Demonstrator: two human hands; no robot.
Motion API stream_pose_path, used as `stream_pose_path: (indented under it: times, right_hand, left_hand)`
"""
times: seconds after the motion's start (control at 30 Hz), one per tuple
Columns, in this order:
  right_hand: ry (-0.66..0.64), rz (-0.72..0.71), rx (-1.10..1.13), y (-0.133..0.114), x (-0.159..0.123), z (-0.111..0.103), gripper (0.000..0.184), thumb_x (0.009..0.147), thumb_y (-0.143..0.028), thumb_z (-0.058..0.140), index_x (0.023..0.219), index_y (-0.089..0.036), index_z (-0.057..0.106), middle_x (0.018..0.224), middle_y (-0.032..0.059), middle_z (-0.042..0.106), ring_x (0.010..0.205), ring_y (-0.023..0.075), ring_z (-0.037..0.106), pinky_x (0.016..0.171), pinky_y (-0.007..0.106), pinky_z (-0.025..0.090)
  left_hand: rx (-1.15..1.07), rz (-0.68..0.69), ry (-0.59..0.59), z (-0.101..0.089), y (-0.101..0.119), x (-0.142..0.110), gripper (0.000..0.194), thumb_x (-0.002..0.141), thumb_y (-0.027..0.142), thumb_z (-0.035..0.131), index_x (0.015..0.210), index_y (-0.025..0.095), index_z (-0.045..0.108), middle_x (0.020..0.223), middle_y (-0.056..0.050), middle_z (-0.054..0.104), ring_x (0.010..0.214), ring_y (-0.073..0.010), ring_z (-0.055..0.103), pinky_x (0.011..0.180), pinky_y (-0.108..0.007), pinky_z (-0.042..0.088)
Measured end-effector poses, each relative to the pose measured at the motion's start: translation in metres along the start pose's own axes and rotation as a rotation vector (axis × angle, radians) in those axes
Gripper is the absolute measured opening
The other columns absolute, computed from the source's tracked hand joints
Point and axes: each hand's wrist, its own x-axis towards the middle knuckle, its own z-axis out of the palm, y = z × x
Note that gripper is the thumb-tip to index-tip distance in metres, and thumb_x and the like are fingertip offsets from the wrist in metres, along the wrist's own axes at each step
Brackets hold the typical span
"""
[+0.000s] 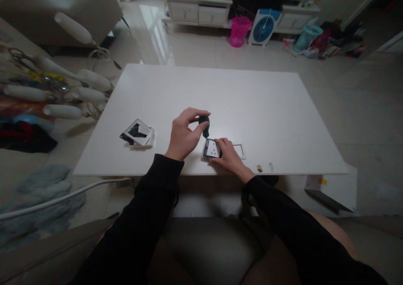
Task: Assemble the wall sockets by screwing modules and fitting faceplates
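Head view: left hand point(185, 134) pinches a dark-green, bulbous-handled screwdriver point(206, 132); at its five o'clock, right hand point(231, 157) grips a square white-and-black plastic socket point(213, 149). Probably light and stiff, it is best held by opposite edges.

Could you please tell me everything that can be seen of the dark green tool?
The dark green tool looks like a screwdriver, its thick handle, perhaps plastic, narrowing lower down. It stands nearly upright above the table, in the grip of the left hand, between thumb and fingers. It points down toward the far left corner of the white-faced socket; its tip is too small to make out, so contact there is unclear.
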Motion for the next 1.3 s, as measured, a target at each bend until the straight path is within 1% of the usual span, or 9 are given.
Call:
stream_pose_path:
  times: [0.13, 0.27, 0.33, 0.43, 0.57, 0.77, 1.0, 1.17, 1.3]
  right_hand:
    - [-0.005, 0.004, -0.009, 0.001, 0.001, 0.0, 0.087, 0.071, -0.031, 0.093, 0.145, -0.027, 0.047, 0.134, 0.0122, 0.054, 0.125, 0.0349, 0.052, 0.11, 0.056, 0.047]
    - [-0.007, 0.003, -0.015, 0.0, 0.001, 0.0, 0.088, 0.07, -0.031, 0.093, 0.144, -0.026, 0.048, 0.134, 0.0121, 0.054, 0.124, 0.0346, 0.052, 0.11, 0.055, 0.047]
    - [-0.003, 0.0, -0.017, 0.0, 0.001, 0.0, 0.088, 0.069, -0.032, 0.094, 0.144, -0.025, 0.048, 0.134, 0.0123, 0.054, 0.124, 0.0346, 0.052, 0.11, 0.055, 0.048]
    - [0.003, -0.002, -0.015, 0.001, 0.001, 0.001, 0.087, 0.07, -0.032, 0.093, 0.144, -0.027, 0.048, 0.133, 0.0114, 0.055, 0.123, 0.0343, 0.053, 0.109, 0.056, 0.048]
    - [0.01, -0.003, -0.015, 0.002, 0.001, 0.002, 0.087, 0.07, -0.031, 0.093, 0.144, -0.028, 0.048, 0.132, 0.0112, 0.055, 0.123, 0.0342, 0.053, 0.109, 0.056, 0.048]
    - [0.01, 0.004, -0.016, 0.002, 0.001, 0.002, 0.086, 0.07, -0.031, 0.093, 0.145, -0.029, 0.049, 0.132, 0.0108, 0.055, 0.123, 0.0346, 0.054, 0.109, 0.057, 0.048]
    - [-0.002, 0.003, -0.015, 0.001, 0.001, 0.001, 0.089, 0.07, -0.034, 0.093, 0.146, -0.029, 0.048, 0.133, 0.011, 0.055, 0.123, 0.0348, 0.053, 0.109, 0.057, 0.047]
    - [-0.003, 0.007, -0.011, 0.0, 0.001, 0.0, 0.088, 0.07, -0.033, 0.093, 0.145, -0.027, 0.048, 0.133, 0.0119, 0.055, 0.123, 0.0349, 0.053, 0.109, 0.056, 0.047]
    - [-0.006, 0.007, -0.012, -0.001, 0.001, 0.0, 0.088, 0.07, -0.033, 0.092, 0.146, -0.028, 0.047, 0.133, 0.0115, 0.054, 0.123, 0.0352, 0.053, 0.109, 0.057, 0.047]
  left_hand:
    - [-0.005, 0.016, -0.067, -0.002, 0.002, 0.0, 0.036, 0.091, 0.007, 0.057, 0.119, 0.023, 0.073, 0.119, -0.006, 0.073, 0.107, -0.0178, 0.069, 0.093, -0.037, 0.063]
    - [0.031, 0.046, -0.023, 0.0, 0.01, 0.002, 0.016, 0.084, 0.017, 0.076, 0.099, 0.021, 0.076, 0.111, -0.005, 0.068, 0.102, -0.0175, 0.068, 0.079, -0.029, 0.063]
    - [0.058, 0.031, 0.02, 0.001, 0.01, 0.002, 0.016, 0.079, 0.021, 0.084, 0.092, 0.02, 0.076, 0.103, -0.004, 0.066, 0.095, -0.016, 0.066, 0.075, -0.028, 0.063]
    - [0.01, -0.013, -0.006, 0.001, 0.006, 0.001, 0.017, 0.085, 0.018, 0.076, 0.102, 0.021, 0.076, 0.102, -0.003, 0.068, 0.093, -0.0153, 0.067, 0.08, -0.031, 0.064]
    - [-0.015, -0.017, -0.077, 0.0, 0.002, 0.001, 0.032, 0.094, 0.012, 0.06, 0.12, 0.023, 0.073, 0.115, -0.006, 0.072, 0.103, -0.0166, 0.068, 0.092, -0.037, 0.063]
    - [0.049, -0.002, 0.015, 0.002, 0.006, 0.002, 0.018, 0.083, 0.021, 0.08, 0.101, 0.022, 0.078, 0.109, -0.005, 0.065, 0.097, -0.0167, 0.066, 0.077, -0.03, 0.063]
    - [-0.039, -0.008, -0.116, 0.0, 0.002, 0.002, 0.035, 0.095, 0.011, 0.055, 0.124, 0.024, 0.071, 0.12, -0.006, 0.07, 0.109, -0.0173, 0.068, 0.094, -0.037, 0.063]
    - [0.007, -0.012, -0.03, 0.002, 0.007, 0.002, 0.017, 0.086, 0.023, 0.078, 0.102, 0.023, 0.077, 0.109, -0.004, 0.065, 0.097, -0.0163, 0.067, 0.078, -0.029, 0.063]
    - [-0.02, -0.036, -0.049, 0.002, 0.007, 0.002, 0.021, 0.09, 0.016, 0.07, 0.107, 0.024, 0.077, 0.106, -0.004, 0.067, 0.097, -0.0162, 0.068, 0.08, -0.03, 0.064]
